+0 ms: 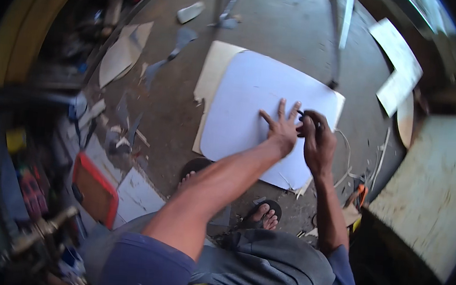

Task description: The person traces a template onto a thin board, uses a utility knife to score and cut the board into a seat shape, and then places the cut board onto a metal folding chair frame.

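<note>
Between 12 and 1 o'clock from our feet (271, 216), a white round-cornered panel (248, 106) lies on a cream sheet (213, 67). Our left hand (283, 129) rests on the panel, grip spread apart; at its 3 o'clock, our right hand (318, 143) has its grip clamped on a small dark tool (300, 112).

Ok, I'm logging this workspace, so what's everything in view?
Sheet: one, white, centre floor
Backing: one, cream, beneath sheet
Small object: one, dark, over sheet
Angled piece: one, white, upper right
Board: one, pale, right
Framed panel: one, brown, red-rimmed, lower left
Scraps: several, pale, left
Item: one, orange, right floor
Clutter: uncountable, mixed, far left
Sandals: two, black, below sheet
Shirt: one, blue, bottom
Left hand: one, on sheet
Right hand: one, holding small object
</note>
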`<state>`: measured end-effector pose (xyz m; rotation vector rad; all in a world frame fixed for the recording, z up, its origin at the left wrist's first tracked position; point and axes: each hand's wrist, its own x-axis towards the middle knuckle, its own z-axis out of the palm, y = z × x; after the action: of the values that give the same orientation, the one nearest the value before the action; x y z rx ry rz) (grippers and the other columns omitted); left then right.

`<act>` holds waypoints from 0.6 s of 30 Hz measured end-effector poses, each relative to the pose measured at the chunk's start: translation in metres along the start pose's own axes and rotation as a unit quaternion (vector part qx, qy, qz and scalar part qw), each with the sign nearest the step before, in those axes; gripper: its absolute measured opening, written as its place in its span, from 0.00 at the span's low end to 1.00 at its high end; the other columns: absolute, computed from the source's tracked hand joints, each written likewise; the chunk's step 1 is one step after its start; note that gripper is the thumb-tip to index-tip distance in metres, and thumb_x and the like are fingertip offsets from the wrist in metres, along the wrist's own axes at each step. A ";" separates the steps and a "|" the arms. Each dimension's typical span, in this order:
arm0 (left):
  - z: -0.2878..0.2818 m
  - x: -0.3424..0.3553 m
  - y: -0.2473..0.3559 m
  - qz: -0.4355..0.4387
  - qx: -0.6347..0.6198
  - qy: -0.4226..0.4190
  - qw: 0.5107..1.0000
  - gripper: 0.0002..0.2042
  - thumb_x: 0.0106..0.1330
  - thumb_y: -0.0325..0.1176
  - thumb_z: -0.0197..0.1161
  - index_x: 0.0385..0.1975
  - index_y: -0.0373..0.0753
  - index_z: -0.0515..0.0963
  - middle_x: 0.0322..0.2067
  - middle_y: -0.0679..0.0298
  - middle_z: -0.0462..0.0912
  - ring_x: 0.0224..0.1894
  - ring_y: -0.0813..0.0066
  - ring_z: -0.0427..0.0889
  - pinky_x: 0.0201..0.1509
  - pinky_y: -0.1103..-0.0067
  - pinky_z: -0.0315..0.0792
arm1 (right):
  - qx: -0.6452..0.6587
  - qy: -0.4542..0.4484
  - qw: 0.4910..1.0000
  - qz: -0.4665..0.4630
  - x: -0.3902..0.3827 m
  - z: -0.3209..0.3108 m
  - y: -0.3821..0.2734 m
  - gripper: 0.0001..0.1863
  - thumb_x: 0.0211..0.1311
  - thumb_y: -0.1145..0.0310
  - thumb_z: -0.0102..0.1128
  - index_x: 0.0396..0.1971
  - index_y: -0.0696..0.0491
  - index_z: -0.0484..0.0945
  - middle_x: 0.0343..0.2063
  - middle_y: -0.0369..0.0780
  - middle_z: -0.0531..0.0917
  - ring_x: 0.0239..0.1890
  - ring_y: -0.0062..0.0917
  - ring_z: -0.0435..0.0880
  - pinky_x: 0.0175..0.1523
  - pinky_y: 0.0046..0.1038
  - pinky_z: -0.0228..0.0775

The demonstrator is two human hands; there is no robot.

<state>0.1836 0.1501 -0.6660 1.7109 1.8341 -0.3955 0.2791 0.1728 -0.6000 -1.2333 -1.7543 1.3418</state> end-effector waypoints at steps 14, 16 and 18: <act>0.039 -0.010 0.001 -0.090 -0.240 0.148 0.955 0.38 0.68 0.71 0.38 0.76 0.62 0.57 0.80 0.60 0.37 0.79 0.37 0.28 0.61 0.20 0.31 | -0.236 -0.728 0.577 -0.286 0.018 0.248 -0.006 0.12 0.60 0.66 0.60 0.39 0.57 0.83 0.32 0.51 0.86 0.38 0.46 0.86 0.44 0.43 0.78; 0.040 -0.011 0.004 -0.092 -0.246 0.153 0.953 0.38 0.68 0.71 0.38 0.75 0.61 0.58 0.80 0.60 0.38 0.79 0.39 0.28 0.59 0.18 0.30 | -0.272 -0.723 0.555 -0.310 0.013 0.255 -0.005 0.12 0.60 0.65 0.60 0.37 0.57 0.83 0.31 0.52 0.85 0.37 0.46 0.86 0.43 0.44 0.77; 0.044 -0.011 0.003 -0.082 -0.264 0.152 0.949 0.37 0.68 0.70 0.38 0.75 0.60 0.59 0.80 0.60 0.38 0.79 0.38 0.28 0.59 0.18 0.31 | -0.289 -0.718 0.539 -0.333 0.012 0.259 -0.002 0.12 0.60 0.64 0.60 0.35 0.57 0.82 0.29 0.52 0.84 0.37 0.47 0.85 0.43 0.44 0.77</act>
<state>0.1958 0.1158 -0.6928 1.3000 2.0655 0.2984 0.0488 0.0835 -0.6789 0.9474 -3.3709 1.2154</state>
